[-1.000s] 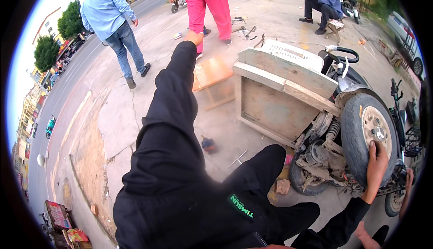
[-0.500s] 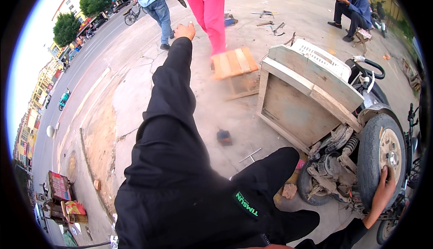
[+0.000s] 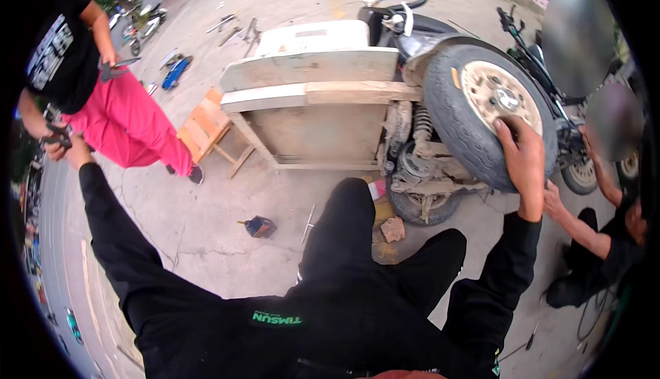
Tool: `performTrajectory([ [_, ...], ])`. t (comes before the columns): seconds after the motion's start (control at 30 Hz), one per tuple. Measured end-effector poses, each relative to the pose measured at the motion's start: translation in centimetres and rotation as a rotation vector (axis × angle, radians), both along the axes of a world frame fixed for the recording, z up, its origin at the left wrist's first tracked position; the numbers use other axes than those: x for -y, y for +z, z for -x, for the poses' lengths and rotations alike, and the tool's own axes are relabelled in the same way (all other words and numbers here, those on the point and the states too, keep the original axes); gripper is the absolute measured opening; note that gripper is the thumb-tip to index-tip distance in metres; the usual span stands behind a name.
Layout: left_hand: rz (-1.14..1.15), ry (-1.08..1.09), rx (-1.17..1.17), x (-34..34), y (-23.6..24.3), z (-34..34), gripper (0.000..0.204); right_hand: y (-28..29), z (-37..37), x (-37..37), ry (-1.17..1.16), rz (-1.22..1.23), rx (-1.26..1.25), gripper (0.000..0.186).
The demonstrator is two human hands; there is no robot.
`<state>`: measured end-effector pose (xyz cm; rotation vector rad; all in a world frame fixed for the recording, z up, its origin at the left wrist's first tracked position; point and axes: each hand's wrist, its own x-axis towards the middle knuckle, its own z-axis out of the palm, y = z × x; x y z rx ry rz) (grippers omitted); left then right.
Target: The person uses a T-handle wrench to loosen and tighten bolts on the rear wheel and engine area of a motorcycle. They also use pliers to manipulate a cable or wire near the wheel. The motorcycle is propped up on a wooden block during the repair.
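My left hand (image 3: 78, 152) reaches out to the far left and meets a dark hand tool (image 3: 59, 136). A person in pink trousers (image 3: 127, 121) has a hand on that tool too. My fingers look closed at its end, though they are small and partly hidden. In the person's other hand is a second dark tool (image 3: 114, 70). On the right, my right hand (image 3: 522, 155) grips a wheel (image 3: 447, 114) with a worn tyre and dirty pale rim, thumb on the rim. The wheel belongs to a tipped-over vehicle with a wooden-edged box body (image 3: 323, 131).
A small wooden stool (image 3: 206, 126) stands beside the box. On the concrete lie a dark small container (image 3: 259, 226), a cross wrench (image 3: 309, 224), a broken brick (image 3: 392, 229) and a blue jack (image 3: 177, 72). Another person's arm (image 3: 581, 231) reaches toward the wheel from the right.
My view has turned to the right. My left hand, empty before, now meets the tool in the person's hand. My right hand stays on the wheel; another person's arms now show at right.
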<state>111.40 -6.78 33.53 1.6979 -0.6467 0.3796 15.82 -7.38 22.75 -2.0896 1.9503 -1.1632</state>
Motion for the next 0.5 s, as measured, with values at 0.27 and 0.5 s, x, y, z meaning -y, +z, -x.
performTrajectory([
  [0.27, -0.374, -0.904, -0.113, -4.8, -15.3, 35.9, 0.049, 0.3, 0.8, -0.7, -0.101, 0.006, -0.177, 0.031],
  [0.5, -1.097, -2.107, -0.437, -7.1, -22.5, 62.9, 0.043, -1.8, 1.4, -2.1, -0.068, 0.377, -0.046, 0.034],
])
